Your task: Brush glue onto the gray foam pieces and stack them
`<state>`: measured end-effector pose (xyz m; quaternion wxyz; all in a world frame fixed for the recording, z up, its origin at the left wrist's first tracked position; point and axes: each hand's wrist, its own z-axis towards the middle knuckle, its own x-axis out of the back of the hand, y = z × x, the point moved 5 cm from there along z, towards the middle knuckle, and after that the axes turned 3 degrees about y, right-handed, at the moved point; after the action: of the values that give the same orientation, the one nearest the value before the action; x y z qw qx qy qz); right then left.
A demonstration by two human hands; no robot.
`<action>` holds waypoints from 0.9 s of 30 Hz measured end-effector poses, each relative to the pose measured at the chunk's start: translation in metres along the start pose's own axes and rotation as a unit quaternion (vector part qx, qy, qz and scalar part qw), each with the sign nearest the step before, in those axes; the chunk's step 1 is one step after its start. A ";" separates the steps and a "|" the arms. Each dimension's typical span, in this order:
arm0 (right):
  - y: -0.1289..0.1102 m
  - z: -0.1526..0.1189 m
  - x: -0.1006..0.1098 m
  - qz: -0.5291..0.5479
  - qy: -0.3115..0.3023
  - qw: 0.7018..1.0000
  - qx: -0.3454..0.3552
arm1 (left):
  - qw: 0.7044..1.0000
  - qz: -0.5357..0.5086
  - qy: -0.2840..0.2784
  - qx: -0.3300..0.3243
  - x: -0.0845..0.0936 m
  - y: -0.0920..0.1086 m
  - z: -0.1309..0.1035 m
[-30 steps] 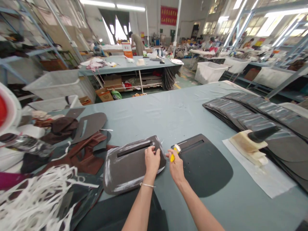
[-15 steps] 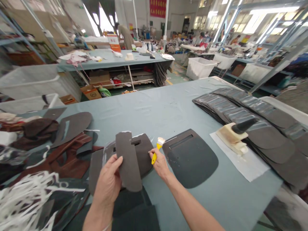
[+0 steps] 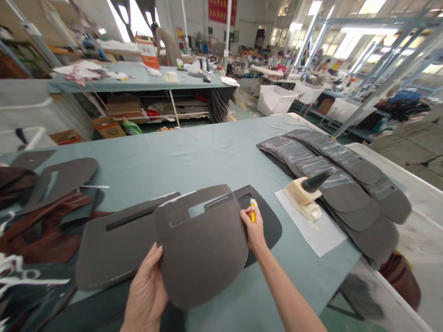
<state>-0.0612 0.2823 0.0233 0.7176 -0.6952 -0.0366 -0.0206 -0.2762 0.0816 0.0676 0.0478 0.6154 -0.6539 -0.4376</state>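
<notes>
A dark grey rounded panel (image 3: 204, 249) with a slot near its top edge is held up over the table. My left hand (image 3: 148, 281) grips its left edge, thumb on the front. At its right edge is my right hand (image 3: 254, 228), closed around a yellow brush (image 3: 253, 213) and touching the panel. Behind the held panel, a darker slotted panel (image 3: 266, 216) lies on the table, partly covered. Another grey slotted panel (image 3: 114, 249) lies to the left. A cream glue container (image 3: 298, 192) with a black nozzle rests on white paper (image 3: 325, 240) at the right.
Stacks of grey panels (image 3: 360, 203) lie on the right of the blue-green table (image 3: 194, 157). Brown and black scraps (image 3: 62, 221) and white strips (image 3: 31, 279) cover the left side. A second table (image 3: 138, 83) and a person (image 3: 168, 44) are farther back.
The held panel now faces the camera broadly instead of edge-on, with my right hand at its right edge. The view has shifted right, and the left panel is more exposed.
</notes>
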 end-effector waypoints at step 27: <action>0.107 0.106 0.153 -0.479 -0.019 0.863 0.157 | 0.742 0.613 0.089 -0.255 -0.028 -0.181 0.042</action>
<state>0.0968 0.3953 -0.0672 0.7183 -0.4703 -0.3812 -0.3428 -0.1570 0.1525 -0.0587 0.5192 0.0822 -0.7468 -0.4074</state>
